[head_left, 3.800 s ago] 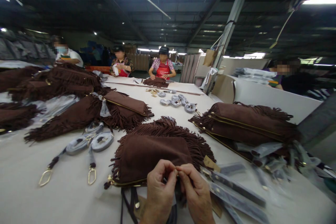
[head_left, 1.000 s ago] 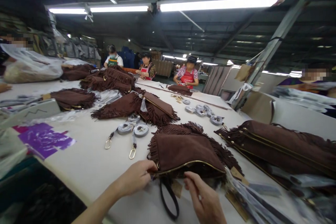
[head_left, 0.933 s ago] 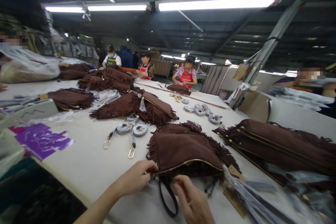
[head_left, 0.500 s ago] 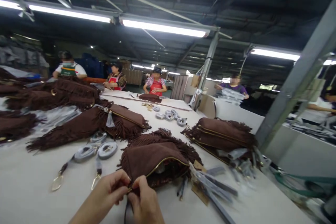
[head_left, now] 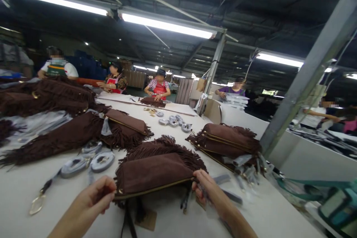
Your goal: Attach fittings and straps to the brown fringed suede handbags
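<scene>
A brown fringed bag (head_left: 156,171) lies in front of me, its gold zipper edge (head_left: 156,190) running straight and closed along the near side. At the zipper's left end, my left hand (head_left: 96,197) pinches the bag's corner. My right hand (head_left: 205,187) is closed around the zipper's right end; what its fingers grip there is partly hidden. Below the bag a brown paper tag (head_left: 147,220) and dark strips hang over the tabletop. Rolled grey straps (head_left: 102,161) in clear wrap lie left of the bag, one with a gold clip (head_left: 37,205).
More brown fringed bags (head_left: 225,139) are stacked at the right, and others (head_left: 47,96) are piled at the left. Several strap rolls (head_left: 175,120) sit farther back on the white table (head_left: 167,227). A slanted metal post (head_left: 301,67) rises at the right. Several people work beyond.
The gaping zipper has become closed. My right hand has moved from the bag's left corner to its right end, while my left hand has stayed near the left corner.
</scene>
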Demonstrator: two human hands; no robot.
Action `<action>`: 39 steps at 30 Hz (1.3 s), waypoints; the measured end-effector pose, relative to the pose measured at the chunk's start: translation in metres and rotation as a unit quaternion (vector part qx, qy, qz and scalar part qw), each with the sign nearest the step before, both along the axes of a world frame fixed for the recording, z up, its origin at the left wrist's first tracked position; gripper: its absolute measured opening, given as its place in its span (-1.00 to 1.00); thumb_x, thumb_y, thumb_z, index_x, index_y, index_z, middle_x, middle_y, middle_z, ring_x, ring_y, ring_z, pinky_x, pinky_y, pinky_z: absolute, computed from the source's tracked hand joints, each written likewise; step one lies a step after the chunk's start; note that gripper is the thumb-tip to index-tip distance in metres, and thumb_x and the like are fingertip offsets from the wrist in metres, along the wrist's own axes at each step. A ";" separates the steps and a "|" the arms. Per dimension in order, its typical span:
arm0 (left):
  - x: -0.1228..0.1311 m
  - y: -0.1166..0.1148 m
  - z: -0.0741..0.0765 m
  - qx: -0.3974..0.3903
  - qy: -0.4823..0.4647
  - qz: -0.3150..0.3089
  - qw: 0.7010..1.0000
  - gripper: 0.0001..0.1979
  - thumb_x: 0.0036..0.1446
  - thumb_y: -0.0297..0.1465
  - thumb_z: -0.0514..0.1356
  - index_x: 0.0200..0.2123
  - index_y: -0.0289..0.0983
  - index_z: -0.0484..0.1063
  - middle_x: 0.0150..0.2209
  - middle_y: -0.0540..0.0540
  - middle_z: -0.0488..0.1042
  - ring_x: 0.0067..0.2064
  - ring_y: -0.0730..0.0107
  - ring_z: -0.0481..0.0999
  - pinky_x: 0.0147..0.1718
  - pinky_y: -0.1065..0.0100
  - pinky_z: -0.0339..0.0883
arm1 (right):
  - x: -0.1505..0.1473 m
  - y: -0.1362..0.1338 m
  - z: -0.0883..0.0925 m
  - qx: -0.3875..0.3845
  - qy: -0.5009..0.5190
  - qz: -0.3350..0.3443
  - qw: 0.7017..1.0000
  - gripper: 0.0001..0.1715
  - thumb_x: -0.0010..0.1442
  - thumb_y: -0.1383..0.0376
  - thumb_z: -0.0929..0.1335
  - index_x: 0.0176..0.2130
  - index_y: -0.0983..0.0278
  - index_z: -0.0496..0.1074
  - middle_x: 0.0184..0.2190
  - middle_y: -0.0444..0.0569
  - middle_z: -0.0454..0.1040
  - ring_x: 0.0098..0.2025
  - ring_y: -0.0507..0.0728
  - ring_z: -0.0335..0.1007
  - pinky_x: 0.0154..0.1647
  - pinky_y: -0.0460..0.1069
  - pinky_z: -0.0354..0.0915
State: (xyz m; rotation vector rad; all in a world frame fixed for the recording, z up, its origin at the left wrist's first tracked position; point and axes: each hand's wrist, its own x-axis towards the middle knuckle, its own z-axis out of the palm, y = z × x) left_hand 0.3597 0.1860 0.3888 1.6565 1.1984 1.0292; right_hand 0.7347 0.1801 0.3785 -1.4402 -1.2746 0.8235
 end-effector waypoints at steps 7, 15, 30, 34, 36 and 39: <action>-0.003 -0.001 -0.026 0.037 0.172 -0.066 0.982 -0.83 0.11 -0.29 0.06 -0.44 -0.23 0.35 -0.49 0.02 0.39 -0.44 0.37 0.36 -0.46 0.45 0.24 | 0.001 0.006 -0.016 -0.196 0.187 0.085 0.959 -0.57 -0.14 0.20 0.40 -0.26 0.17 0.20 -0.57 -0.20 0.45 -0.58 0.04 0.35 -0.62 -0.14 0.17; 0.058 -0.030 -0.019 0.210 0.212 -0.016 0.954 -0.79 0.21 -0.40 0.00 -0.27 -0.19 0.43 -0.19 -0.13 0.50 -0.13 0.20 0.45 -0.14 0.30 0.29 | -0.007 0.008 -0.021 -0.240 0.213 0.068 0.945 -0.65 0.04 0.08 0.35 -0.28 0.15 0.13 -0.49 -0.14 0.48 -0.42 0.15 0.50 -0.42 0.00 0.36; 0.209 -0.028 -0.078 -0.166 -0.023 -0.031 0.985 -0.84 0.01 -0.33 0.13 -0.54 -0.25 0.29 -0.60 0.07 0.28 -0.49 0.41 0.29 -0.51 0.42 0.09 | -0.022 -0.029 -0.024 -0.239 0.253 0.161 0.923 -0.64 -0.16 0.21 0.41 -0.30 0.21 0.29 -0.58 -0.34 0.15 -0.55 -0.05 0.08 -0.46 -0.12 0.06; 0.201 -0.033 -0.081 -0.190 -0.076 -0.039 0.978 -0.81 -0.03 -0.27 0.10 -0.57 -0.25 0.31 -0.61 0.06 0.28 -0.53 0.44 0.26 -0.53 0.42 0.06 | -0.024 -0.034 -0.017 -0.239 0.210 0.191 0.929 -0.70 -0.11 0.19 0.38 -0.31 0.22 0.30 -0.57 -0.31 0.16 -0.48 -0.02 0.15 -0.34 -0.09 0.14; 0.195 -0.036 -0.080 -0.226 -0.122 -0.059 0.965 -0.78 -0.07 -0.23 0.11 -0.52 -0.28 0.38 -0.58 0.02 0.37 -0.54 0.44 0.28 -0.54 0.42 0.07 | -0.028 -0.038 -0.013 -0.246 0.197 0.209 0.926 -0.71 -0.09 0.16 0.37 -0.33 0.22 0.29 -0.55 -0.29 0.20 -0.44 0.01 0.22 -0.27 -0.05 0.21; 0.184 -0.042 -0.075 -0.274 -0.169 -0.075 0.944 -0.70 -0.12 -0.18 0.14 -0.47 -0.32 0.43 -0.53 -0.08 0.48 -0.53 0.41 0.34 -0.55 0.42 0.09 | -0.036 -0.043 -0.012 -0.242 0.180 0.237 0.923 -0.70 -0.05 0.10 0.37 -0.36 0.21 0.28 -0.52 -0.26 0.24 -0.41 0.06 0.30 -0.23 0.00 0.27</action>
